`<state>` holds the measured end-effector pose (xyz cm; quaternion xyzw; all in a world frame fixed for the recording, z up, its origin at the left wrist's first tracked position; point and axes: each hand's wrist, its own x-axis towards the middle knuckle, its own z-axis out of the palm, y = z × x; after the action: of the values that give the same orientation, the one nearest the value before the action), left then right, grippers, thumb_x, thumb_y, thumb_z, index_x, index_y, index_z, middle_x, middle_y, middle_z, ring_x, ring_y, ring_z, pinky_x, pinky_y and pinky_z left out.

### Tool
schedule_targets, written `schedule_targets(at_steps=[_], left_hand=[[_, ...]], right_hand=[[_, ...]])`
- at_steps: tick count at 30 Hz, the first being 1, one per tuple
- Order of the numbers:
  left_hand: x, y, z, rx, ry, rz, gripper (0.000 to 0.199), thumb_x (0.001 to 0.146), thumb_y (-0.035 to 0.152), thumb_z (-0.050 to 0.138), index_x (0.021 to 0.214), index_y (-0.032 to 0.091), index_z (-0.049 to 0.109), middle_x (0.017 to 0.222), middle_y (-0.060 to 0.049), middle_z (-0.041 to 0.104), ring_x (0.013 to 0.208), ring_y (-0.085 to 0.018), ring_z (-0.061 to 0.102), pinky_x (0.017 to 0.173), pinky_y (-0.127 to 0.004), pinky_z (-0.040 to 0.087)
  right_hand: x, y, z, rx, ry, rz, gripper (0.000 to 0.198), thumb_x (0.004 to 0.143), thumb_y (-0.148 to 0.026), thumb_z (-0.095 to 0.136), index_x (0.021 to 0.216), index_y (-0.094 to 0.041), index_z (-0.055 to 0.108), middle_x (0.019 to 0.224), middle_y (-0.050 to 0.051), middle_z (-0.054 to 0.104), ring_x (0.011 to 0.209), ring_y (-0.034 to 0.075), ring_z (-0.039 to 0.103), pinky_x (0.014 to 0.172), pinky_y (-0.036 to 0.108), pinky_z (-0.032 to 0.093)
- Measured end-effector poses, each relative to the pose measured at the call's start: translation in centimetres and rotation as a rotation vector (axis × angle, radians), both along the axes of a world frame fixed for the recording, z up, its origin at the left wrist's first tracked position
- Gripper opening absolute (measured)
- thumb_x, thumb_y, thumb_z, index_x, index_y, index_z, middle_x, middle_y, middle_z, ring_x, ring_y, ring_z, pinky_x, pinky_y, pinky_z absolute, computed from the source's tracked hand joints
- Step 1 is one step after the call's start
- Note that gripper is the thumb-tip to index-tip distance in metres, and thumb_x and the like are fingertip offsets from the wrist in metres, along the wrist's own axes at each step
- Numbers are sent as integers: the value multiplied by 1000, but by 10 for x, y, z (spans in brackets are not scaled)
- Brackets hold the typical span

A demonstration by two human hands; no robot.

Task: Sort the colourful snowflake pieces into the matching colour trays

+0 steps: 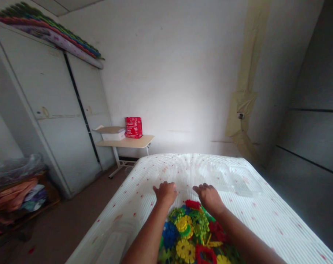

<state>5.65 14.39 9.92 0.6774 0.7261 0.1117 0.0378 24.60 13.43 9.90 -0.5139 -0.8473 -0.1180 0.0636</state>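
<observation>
Both my arms reach out over a heap of colourful plastic snowflake building pieces (pixel 186 249) at the near edge of the table. Beyond the heap, my left hand (pixel 165 193) has its fingers curled and its thumb pointing inward. Level with it on the other side, my right hand (pixel 209 196) is curled in the same way. Between them shows the faint outline of a clear plastic box (pixel 184 179), and both hands seem to grip its near side. Its edges are hard to make out against the cloth.
Clear plastic containers (pixel 244 179) stand at the right on the striped, red-dotted tablecloth (pixel 122 198). Another clear container (pixel 114 242) lies at the near left. Farther back, a small desk (pixel 139 142) bears a red bag (pixel 133 127) and a white box (pixel 113 136).
</observation>
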Motion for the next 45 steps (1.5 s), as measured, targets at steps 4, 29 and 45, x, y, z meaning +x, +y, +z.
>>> schedule_targets(at_steps=[4,29,45], left_hand=[[1,-8,-3,17,-4,-3,24,76,34,51,94,28,64,103,-8,63,102,-26,54,96,-56,24],[2,-13,-6,33,30,0,42,75,40,51,115,31,57,106,-10,64,106,-31,51,94,-69,14],[5,-17,-4,55,25,16,35,76,40,49,106,29,63,102,-10,65,103,-31,53,92,-68,16]], right_hand=[[0,-7,-2,2,-1,8,32,84,-9,42,108,-22,59,89,8,66,85,21,57,67,30,37],[91,10,-5,77,4,-220,33,86,-8,36,102,-18,63,92,8,69,93,22,59,97,49,20],[98,-32,-9,150,99,-123,30,81,-10,42,99,-22,63,85,5,69,87,21,59,98,54,17]])
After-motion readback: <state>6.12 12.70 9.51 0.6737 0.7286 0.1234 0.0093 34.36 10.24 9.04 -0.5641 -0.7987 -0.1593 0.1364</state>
